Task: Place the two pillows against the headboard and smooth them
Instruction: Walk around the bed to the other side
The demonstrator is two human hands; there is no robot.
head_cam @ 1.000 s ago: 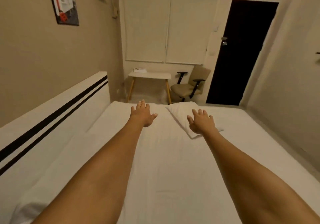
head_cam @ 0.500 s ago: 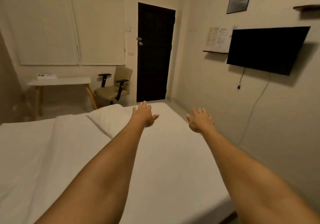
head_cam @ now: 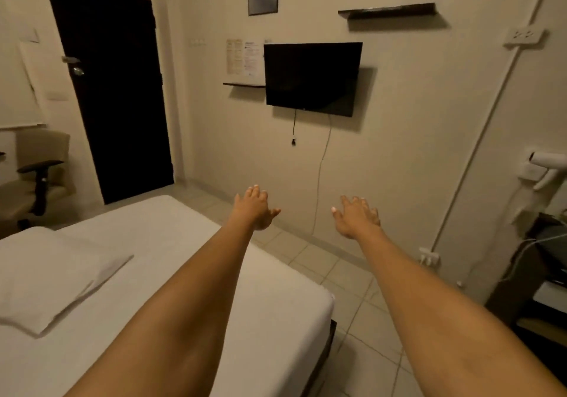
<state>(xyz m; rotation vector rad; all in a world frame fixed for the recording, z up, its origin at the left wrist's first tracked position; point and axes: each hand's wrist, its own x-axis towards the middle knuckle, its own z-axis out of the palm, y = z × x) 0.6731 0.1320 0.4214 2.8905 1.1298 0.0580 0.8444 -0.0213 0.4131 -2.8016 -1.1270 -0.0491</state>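
One white pillow [head_cam: 46, 277] lies flat on the white bed [head_cam: 239, 304] at the left, its corner pointing right. No second pillow and no headboard are in view. Both my arms reach straight out ahead. My left hand [head_cam: 253, 208] hovers over the bed's right edge, fingers spread, holding nothing. My right hand [head_cam: 356, 215] is out over the tiled floor, also spread and empty. Neither hand touches the pillow, which lies well to the left of my left forearm.
A wall-mounted black TV [head_cam: 311, 79] faces me, with a dark door [head_cam: 113, 90] to its left. A beige office chair [head_cam: 36, 179] stands at far left. A dark cabinet [head_cam: 540, 280] stands at far right. Tiled floor [head_cam: 343, 277] runs beside the bed.
My view has swung right, from the headboard wall past the window and door to the TV wall. The pillow has slid to the left of the frame. Both hands stay outstretched and empty.
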